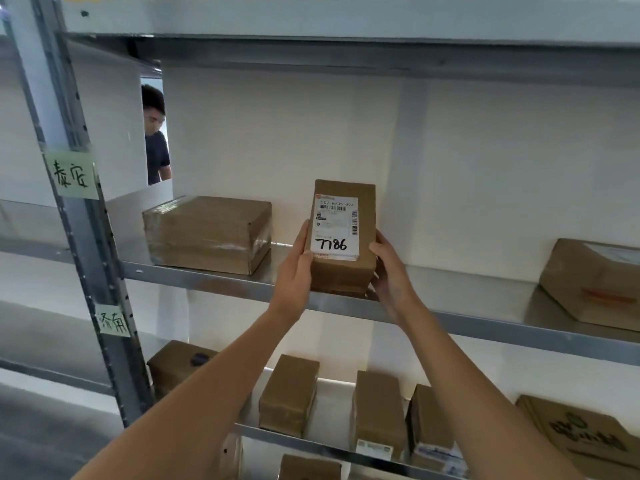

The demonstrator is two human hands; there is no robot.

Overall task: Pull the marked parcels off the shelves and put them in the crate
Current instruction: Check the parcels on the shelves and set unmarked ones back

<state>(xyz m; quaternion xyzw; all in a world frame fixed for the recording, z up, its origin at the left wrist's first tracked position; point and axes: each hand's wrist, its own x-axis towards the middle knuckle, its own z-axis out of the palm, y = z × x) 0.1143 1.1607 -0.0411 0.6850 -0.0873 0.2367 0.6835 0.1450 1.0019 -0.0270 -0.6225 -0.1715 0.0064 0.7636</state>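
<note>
Head view: we find both arms extended up toward the middle shelf (214,282). Our left hand (294,268) and right hand (391,271) clasp opposite sides of the upright brown parcel (343,271), fingers curled round its edges. Its label (335,228) reads 7786; the base sits at the shelf's front edge.

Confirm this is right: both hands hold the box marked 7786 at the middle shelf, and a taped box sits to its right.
Not quite. The head view shows the taped box left of the box marked 7786, which both the left hand and right hand hold at the middle shelf.
</note>
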